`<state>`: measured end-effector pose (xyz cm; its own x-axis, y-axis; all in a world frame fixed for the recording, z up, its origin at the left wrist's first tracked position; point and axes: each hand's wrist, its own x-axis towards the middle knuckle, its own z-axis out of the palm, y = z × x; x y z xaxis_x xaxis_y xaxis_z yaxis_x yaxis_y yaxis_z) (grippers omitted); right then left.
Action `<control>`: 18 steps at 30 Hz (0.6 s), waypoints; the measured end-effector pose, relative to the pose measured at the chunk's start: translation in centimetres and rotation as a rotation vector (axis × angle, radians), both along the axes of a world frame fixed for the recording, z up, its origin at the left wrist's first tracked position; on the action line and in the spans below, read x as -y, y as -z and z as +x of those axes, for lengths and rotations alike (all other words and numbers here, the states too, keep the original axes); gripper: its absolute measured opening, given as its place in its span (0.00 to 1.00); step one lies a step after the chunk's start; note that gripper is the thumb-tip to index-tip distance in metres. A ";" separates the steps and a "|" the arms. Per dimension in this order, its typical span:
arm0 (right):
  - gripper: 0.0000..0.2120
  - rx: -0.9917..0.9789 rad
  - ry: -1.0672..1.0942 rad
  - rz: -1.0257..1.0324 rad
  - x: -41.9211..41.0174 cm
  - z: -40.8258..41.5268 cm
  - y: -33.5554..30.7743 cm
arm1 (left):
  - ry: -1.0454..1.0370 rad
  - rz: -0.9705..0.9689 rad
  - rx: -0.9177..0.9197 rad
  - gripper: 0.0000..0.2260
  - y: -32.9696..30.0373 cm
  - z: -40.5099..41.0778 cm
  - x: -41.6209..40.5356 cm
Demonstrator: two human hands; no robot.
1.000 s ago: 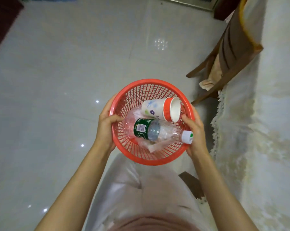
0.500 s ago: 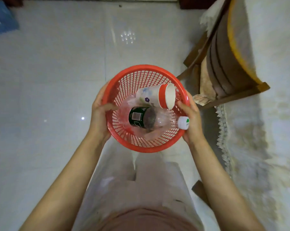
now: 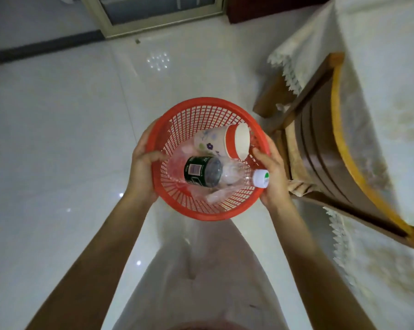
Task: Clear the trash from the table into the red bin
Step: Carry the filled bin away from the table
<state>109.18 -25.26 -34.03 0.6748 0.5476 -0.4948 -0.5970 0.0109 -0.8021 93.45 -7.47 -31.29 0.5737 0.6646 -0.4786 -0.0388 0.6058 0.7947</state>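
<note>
Glossy white floor [image 3: 58, 139] below; both hands' fingers grip the red bin [image 3: 208, 210] rim beside a cloth-covered table [image 3: 380, 67].

A bottle [image 3: 208, 173] and a cup [image 3: 221, 141] lie in the bin [image 3: 201, 211], left of a chair [image 3: 325, 148].

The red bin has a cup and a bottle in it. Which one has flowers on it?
The paper cup, white with purple flowers and a red band. The plastic bottle is clear with a dark green label.

Cup [image 3: 221, 141], bottle [image 3: 209, 173] in bin [image 3: 201, 214]
</note>
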 end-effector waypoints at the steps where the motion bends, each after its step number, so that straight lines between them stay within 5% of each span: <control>1: 0.23 0.005 0.009 -0.004 -1.6 1.8 -0.1 | 0.013 0.004 -0.003 0.29 0.0 2.0 -1.7; 18: 0.22 0.030 0.256 -0.058 -24.1 31.4 4.3 | 0.290 -0.011 0.006 0.28 4.6 36.2 -27.5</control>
<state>140.57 -1.12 -38.30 0.8025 0.3284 -0.4981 -0.5567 0.1115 -0.8232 129.64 20.07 -35.88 0.7422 0.4669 -0.4809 0.1324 0.6012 0.7880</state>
